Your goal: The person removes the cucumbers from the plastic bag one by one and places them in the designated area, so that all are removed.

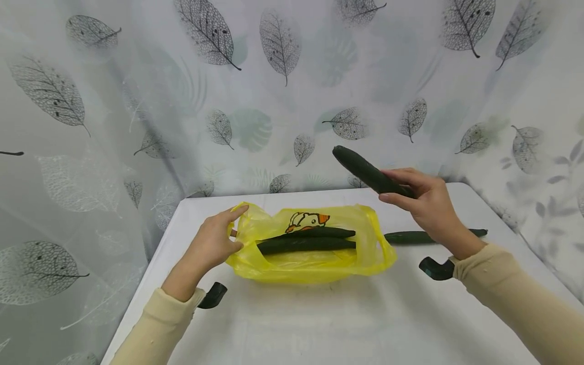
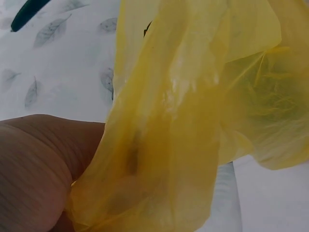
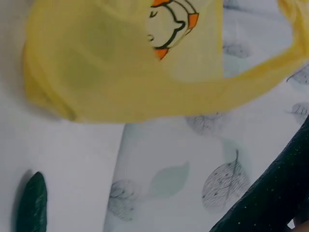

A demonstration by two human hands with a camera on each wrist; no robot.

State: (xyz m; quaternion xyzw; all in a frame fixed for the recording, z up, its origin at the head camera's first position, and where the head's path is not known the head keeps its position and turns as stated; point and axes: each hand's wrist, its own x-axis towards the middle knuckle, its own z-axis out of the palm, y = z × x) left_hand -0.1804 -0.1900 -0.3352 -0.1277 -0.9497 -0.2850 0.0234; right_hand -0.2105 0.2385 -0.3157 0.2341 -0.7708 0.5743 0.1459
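Observation:
My right hand (image 1: 424,203) grips a dark green cucumber (image 1: 360,167) near one end, raised and tilted above the table. With fingers and thumb, my left hand (image 1: 207,243) holds the left handle side of a yellow plastic bag (image 1: 310,276). The bag's mouth gapes, and inside lie two cucumbers (image 1: 305,246) side by side. A cartoon print shows on the far bag wall. Another cucumber (image 1: 410,238) lies on the table under my right forearm; its tip also appears in the right wrist view (image 3: 33,203). Bag film hides my left fingertips in the left wrist view.
A white table (image 1: 319,324) carries everything. Behind and beside it hangs a leaf-patterned curtain (image 1: 301,101). Black curved pieces, one by the left wrist (image 1: 213,295) and one by the right wrist (image 1: 435,268), jut out from the sleeves.

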